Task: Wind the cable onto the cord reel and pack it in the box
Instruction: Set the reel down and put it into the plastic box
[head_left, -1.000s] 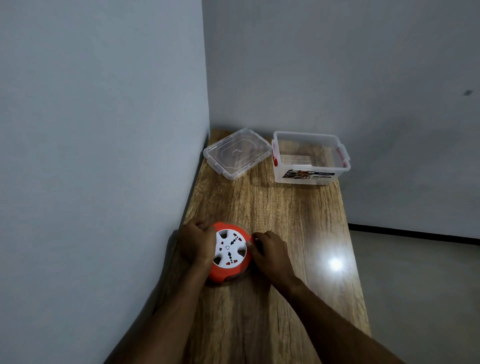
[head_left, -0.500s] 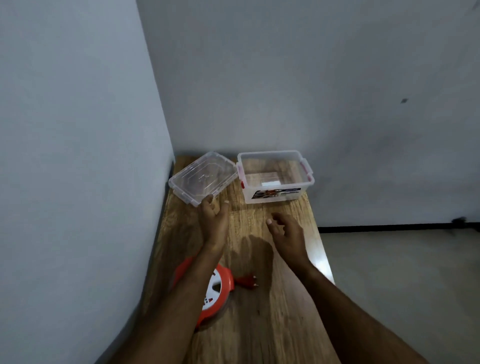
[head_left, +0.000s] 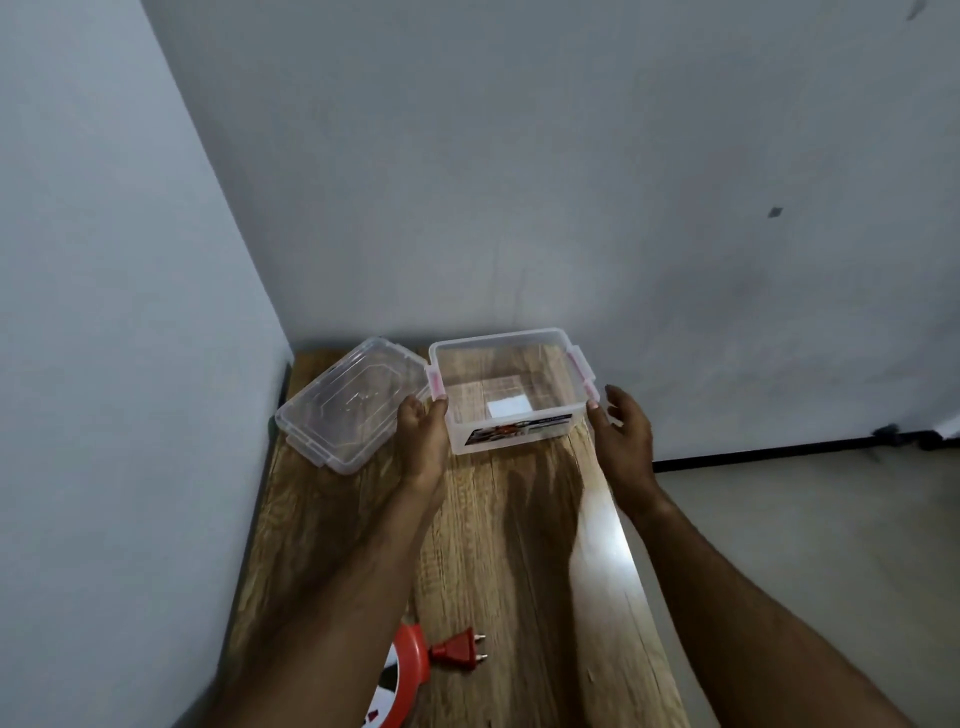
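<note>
A clear plastic box (head_left: 511, 343) with pink side latches stands open at the far end of the wooden table (head_left: 519, 545). My left hand (head_left: 422, 436) touches its left wall near the latch, thumb against the front corner. My right hand (head_left: 621, 431) is at the box's right corner, fingers relaxed and spread; its thumb looks to be at the right latch. The orange and white cord reel (head_left: 402, 680) lies near the table's front edge, mostly hidden under my left forearm. Its red plug (head_left: 460, 649) sticks out to the right.
The clear lid (head_left: 345, 402) lies flat left of the box, close to the left wall (head_left: 130, 312). Another wall stands right behind the box. The table's right edge (head_left: 631, 561) drops off to a pale floor.
Both hands left the reel and reached forward to the box's two sides. The view has tilted so the reel is now at the bottom edge.
</note>
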